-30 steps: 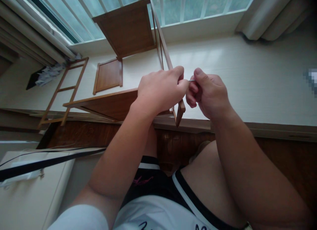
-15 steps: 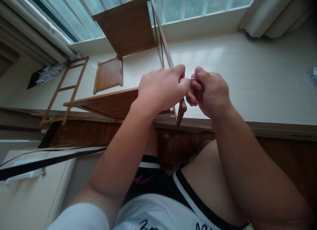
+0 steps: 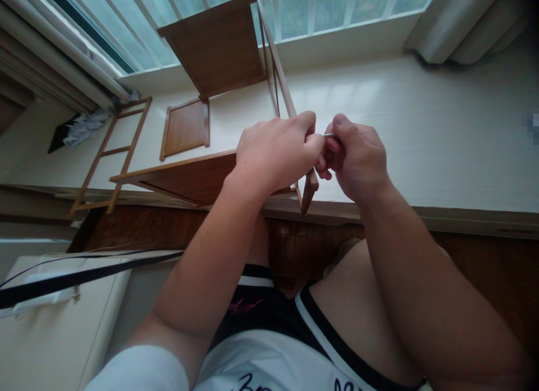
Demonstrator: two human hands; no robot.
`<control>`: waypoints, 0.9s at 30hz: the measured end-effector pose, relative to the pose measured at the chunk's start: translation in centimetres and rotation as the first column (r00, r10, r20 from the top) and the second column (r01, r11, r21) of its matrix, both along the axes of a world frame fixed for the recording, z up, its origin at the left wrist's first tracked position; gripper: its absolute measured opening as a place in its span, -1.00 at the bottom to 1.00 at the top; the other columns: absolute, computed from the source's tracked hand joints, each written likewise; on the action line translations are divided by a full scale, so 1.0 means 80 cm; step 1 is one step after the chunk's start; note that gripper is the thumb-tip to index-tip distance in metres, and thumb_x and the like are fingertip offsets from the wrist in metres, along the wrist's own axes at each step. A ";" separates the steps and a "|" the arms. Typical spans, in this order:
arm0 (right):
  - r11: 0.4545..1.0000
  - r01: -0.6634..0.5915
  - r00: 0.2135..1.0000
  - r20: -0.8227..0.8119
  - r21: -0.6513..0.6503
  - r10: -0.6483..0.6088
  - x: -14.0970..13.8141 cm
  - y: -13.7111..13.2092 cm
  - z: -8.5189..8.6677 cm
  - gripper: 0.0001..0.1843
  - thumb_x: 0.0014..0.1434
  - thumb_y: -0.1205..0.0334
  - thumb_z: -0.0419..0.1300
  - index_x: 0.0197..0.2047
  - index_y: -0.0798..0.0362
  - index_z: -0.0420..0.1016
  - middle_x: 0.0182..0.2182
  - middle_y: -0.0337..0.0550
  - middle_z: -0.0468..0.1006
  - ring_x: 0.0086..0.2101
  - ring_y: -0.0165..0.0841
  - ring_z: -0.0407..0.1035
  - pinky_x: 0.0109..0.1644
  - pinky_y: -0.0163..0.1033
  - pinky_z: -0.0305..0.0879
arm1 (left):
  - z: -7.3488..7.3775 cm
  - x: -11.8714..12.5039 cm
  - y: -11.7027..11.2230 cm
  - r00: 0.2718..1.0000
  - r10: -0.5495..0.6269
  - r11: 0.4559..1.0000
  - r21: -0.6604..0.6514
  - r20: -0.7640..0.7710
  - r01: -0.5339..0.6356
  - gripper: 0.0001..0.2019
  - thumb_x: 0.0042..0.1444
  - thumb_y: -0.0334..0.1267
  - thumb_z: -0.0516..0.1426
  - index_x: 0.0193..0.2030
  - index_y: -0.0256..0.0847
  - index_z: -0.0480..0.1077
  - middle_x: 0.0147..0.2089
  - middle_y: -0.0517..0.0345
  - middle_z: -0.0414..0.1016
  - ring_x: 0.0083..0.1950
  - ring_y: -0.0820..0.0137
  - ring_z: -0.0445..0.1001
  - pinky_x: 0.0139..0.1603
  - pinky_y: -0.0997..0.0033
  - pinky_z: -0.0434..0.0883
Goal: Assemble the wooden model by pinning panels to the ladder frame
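My left hand [image 3: 275, 150] is closed at the near rail of a brown wooden frame [image 3: 310, 190], its fingers mostly hidden behind its back. Just to the right, my right hand [image 3: 357, 152] pinches a thin metal rod [image 3: 328, 135] between thumb and curled fingers. The rod's left end reaches the left thumb, and its full shape is hidden. Joined to the frame are an upright wooden panel [image 3: 219, 49] at the far side and another panel [image 3: 189, 180] at the near side, under my left wrist.
On the white ledge [image 3: 421, 133] lie a small wooden panel [image 3: 185, 129] and a ladder-like wooden frame [image 3: 114, 151]. Crumpled plastic [image 3: 86, 127] sits at the far left. A barred window [image 3: 328, 9] and curtains [image 3: 455, 21] stand behind. A black strap [image 3: 92, 273] crosses a white cabinet [image 3: 63, 346] at lower left.
My right hand has turned slightly and its lower fingers have shifted, with a bit more of the metal rod showing. My left hand and the wooden parts stay nearly in place.
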State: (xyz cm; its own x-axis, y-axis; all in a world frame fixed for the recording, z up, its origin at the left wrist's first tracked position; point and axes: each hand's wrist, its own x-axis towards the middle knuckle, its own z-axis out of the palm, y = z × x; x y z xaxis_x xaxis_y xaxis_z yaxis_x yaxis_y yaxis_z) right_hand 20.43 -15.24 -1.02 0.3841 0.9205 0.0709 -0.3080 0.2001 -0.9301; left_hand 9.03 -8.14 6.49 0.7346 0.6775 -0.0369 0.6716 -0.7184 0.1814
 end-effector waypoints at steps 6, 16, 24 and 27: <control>0.994 -0.108 0.986 -0.125 -0.006 0.107 -0.005 -0.001 0.004 -0.42 0.11 -0.29 0.05 -0.54 0.07 0.02 -0.71 -0.27 0.22 -0.72 -0.51 0.12 -0.69 -0.33 -0.05 | 0.000 -0.001 0.000 1.000 0.009 1.000 0.022 0.011 -0.009 -0.59 0.14 -0.03 -0.20 -0.07 0.04 0.39 -0.06 0.16 0.52 0.02 0.32 0.43 0.01 0.28 0.31; 0.997 0.072 0.997 -0.031 0.023 -0.072 -0.006 0.003 -0.005 -0.51 0.09 -0.24 0.12 -0.40 0.06 0.18 -0.70 -0.33 0.22 -0.69 -0.55 0.10 -0.65 -0.37 -0.07 | -0.003 -0.002 0.003 1.000 0.008 1.000 0.000 0.008 -0.008 -0.59 0.13 0.00 -0.20 -0.06 0.05 0.36 -0.04 0.17 0.53 0.03 0.35 0.42 -0.01 0.34 0.33; 0.992 0.068 0.997 -0.054 0.103 -0.063 0.004 -0.003 0.005 -0.51 0.17 -0.18 0.07 -0.47 0.06 0.05 -0.71 -0.33 0.16 -0.71 -0.55 0.02 -0.65 -0.35 -0.09 | -0.001 -0.001 -0.001 1.000 0.011 1.000 0.029 0.005 -0.011 -0.61 0.13 -0.06 -0.18 -0.07 0.02 0.37 -0.10 0.16 0.52 0.06 0.32 0.40 0.03 0.29 0.30; 0.988 0.125 0.988 0.077 0.095 -0.132 0.004 -0.005 0.004 -0.56 0.18 -0.12 0.11 -0.45 0.07 0.13 -0.69 -0.31 0.20 -0.68 -0.57 0.06 -0.63 -0.37 -0.10 | 0.000 0.000 -0.001 1.000 0.010 1.000 0.020 0.004 -0.010 -0.61 0.13 -0.05 -0.18 -0.07 0.02 0.37 -0.09 0.16 0.52 0.06 0.30 0.40 0.03 0.27 0.30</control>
